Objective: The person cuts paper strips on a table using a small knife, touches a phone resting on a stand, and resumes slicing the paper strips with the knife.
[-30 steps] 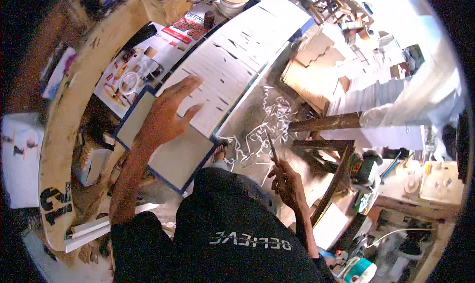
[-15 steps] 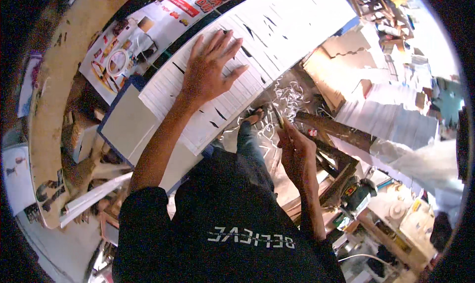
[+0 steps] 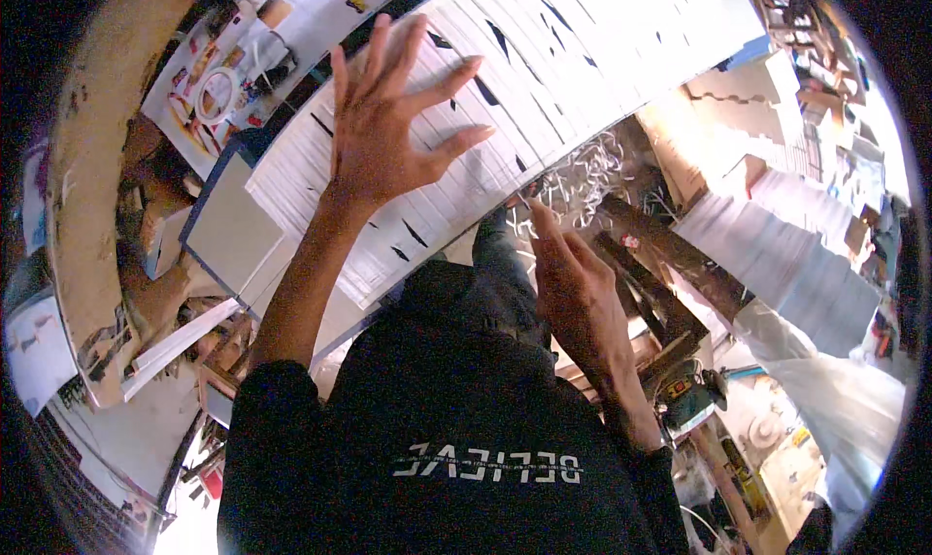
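Observation:
A long row of white paper blocks (image 3: 544,99), packed side by side with dark gaps between some, runs from the lower left to the upper right. Over its left part is my left hand (image 3: 383,118), fingers spread wide and holding nothing; whether the fingertips press on the paper I cannot tell. My right hand (image 3: 578,273) is closed around a slim, pointed tool (image 3: 525,201) that looks like a knife. Its tip is at the near edge of the row, and most of the tool is hidden by my fingers.
Curled white paper strips (image 3: 592,176) litter the floor beyond my right hand. Tall paper stacks (image 3: 786,254) stand at the right, near a plastic sheet (image 3: 825,380). A grey board (image 3: 233,230) lies left of the row. A tape roll (image 3: 216,96) rests on a printed sheet, upper left.
My right hand has moved up, bringing the tool's tip to the row's near edge. My left hand has shifted a little leftward with fingers spread wider. The whole view has shifted slightly.

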The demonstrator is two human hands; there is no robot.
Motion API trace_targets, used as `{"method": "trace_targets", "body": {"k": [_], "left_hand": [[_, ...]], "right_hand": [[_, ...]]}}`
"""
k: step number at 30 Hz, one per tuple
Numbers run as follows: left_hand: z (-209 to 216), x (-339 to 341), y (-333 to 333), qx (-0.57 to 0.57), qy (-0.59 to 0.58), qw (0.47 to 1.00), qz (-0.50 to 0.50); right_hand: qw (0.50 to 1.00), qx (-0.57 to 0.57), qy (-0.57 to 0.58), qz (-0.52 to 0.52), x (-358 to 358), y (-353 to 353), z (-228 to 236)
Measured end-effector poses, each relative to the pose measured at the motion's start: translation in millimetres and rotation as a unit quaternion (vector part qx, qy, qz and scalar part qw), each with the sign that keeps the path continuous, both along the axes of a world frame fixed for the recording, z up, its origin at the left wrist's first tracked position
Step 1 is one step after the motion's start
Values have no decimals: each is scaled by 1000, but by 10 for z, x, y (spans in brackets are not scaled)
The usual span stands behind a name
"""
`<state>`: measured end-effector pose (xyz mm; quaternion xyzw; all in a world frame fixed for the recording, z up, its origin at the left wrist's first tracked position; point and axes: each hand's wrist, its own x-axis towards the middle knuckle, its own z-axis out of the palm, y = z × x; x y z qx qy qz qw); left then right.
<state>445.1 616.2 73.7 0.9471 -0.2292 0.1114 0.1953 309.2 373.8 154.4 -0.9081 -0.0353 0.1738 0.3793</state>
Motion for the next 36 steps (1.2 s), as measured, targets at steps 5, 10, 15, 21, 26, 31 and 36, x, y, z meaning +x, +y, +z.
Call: {"method": "trace_targets", "body": {"k": [5,10,15,21,26,31,36], "left_hand": [[44,49,-95,3,-10,1000,27],[10,67,-91,-81,-2,996,40],[215,32,-118,-39,81,994,55],[207,26,-107,-35,91,993,60],[206,39,-96,-46,102,992,60],[187,44,-101,-38,89,994,54],[175,62,-93,-50,81,995,41]], "right_hand": [[999,-35,19,6,78,91,51],[998,-30,49,-3,113,175,129],[999,-31,28,-6,77,189,68],[997,-74,36,7,57,188,96],[989,-128,70,25,13,101,228],[981,-154,115,31,36,125,418],[975,-177,127,50,179,173,391]]}}
